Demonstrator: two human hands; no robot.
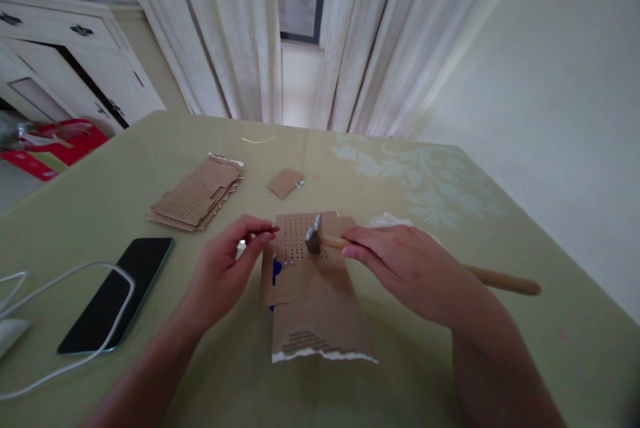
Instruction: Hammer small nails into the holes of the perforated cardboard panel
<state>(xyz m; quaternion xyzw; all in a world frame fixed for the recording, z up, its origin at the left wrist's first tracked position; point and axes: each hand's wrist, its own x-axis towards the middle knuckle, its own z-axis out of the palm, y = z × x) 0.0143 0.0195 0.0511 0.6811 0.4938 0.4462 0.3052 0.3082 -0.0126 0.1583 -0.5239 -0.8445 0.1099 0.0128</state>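
Observation:
A hammer [314, 241] with a metal head and a long wooden handle is gripped near its head by my right hand [400, 256]. Its head is over a piece of cardboard [320, 285] punched with rows of small holes and torn along the near edge. My left hand [227, 261] pinches something small at the cardboard's upper left edge; the fingers hide most of it. Below those fingertips a blue piece [277, 269] shows at the cardboard's left side, partly covered. More cardboard layers lie beneath.
To the left lies a stack of perforated cardboard pieces [197, 195]. A small cardboard scrap [285, 183] is farther back. A black phone [120, 295] with a white cable [70, 363] across it lies at left. Clear plastic [390, 220] sits behind my right hand.

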